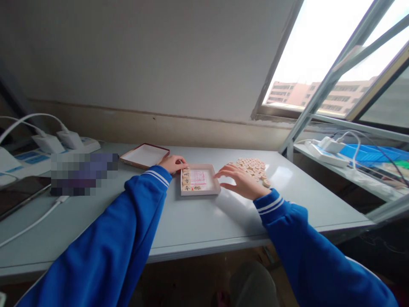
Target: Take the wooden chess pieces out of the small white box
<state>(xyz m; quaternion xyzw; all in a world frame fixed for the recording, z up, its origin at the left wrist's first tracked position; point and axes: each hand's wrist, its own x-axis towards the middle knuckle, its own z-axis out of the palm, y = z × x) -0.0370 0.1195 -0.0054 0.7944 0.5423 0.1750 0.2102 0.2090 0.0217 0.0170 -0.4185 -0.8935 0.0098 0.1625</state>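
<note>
A shallow white box (200, 192) lies on the desk with several round wooden pieces (186, 181) along its left side and a red printed pattern on its bottom. At the box's upper left corner is my left hand (172, 163), its fingers bent together; whether anything is between them is hidden. My right hand (238, 179) hovers at the box's right edge, thumb and fingers apart, with nothing between them. Many more wooden pieces (254, 165) form a flat heap just behind and right of my right hand.
The box lid (145, 156) lies behind my left hand. On the grey desk (198, 230), at the left, are a power strip (35, 160) with white plugs, a phone (22, 194) and a cable. A metal frame and a shelf with a blue tray (373, 152) stand right.
</note>
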